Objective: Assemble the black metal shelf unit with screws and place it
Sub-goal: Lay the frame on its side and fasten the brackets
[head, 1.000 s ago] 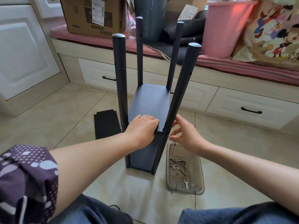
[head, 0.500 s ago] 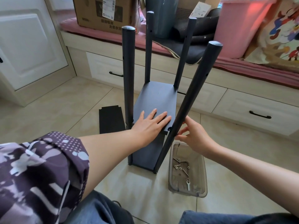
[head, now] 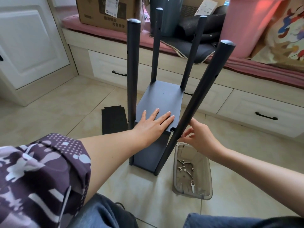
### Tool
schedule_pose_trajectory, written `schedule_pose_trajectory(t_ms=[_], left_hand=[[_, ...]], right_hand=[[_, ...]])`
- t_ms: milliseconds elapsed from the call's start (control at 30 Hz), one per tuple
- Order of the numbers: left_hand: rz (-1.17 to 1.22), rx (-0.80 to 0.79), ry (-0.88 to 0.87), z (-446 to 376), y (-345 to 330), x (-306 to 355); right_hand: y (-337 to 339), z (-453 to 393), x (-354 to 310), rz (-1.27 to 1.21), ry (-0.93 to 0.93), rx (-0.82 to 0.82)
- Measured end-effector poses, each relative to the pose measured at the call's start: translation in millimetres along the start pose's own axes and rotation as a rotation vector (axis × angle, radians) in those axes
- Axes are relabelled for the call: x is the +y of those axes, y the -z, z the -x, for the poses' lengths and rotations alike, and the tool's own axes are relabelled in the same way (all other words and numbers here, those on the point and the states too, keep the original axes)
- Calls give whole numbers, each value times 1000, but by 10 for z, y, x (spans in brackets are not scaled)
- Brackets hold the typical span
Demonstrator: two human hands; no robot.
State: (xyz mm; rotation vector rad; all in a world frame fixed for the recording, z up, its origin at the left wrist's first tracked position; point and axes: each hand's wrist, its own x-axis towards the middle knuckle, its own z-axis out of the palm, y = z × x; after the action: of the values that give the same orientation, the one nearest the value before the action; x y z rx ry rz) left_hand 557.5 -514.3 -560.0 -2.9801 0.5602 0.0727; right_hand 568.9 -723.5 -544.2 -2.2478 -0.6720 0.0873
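4 posts (head: 133, 66), 3 shelf panels (head: 162, 99), 1 tray (head: 191, 194)

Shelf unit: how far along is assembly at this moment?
Done: four posts stand with two panels between them. In hand: left hand presses the upper panel flat; right hand works at the near-right post. Left: spare panel on floor, screws in tray.

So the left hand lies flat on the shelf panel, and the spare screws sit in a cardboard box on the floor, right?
Not quite: the head view shows the screws in a clear plastic tray, not a cardboard box. The left hand does lie flat on the shelf panel.
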Motion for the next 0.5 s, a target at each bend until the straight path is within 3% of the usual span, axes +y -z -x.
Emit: schedule_pose_trajectory(t_ms=[500], left_hand=[[-19, 0, -13, -16, 4, 33]], right_hand=[[-29, -14, 7, 68, 133, 56]])
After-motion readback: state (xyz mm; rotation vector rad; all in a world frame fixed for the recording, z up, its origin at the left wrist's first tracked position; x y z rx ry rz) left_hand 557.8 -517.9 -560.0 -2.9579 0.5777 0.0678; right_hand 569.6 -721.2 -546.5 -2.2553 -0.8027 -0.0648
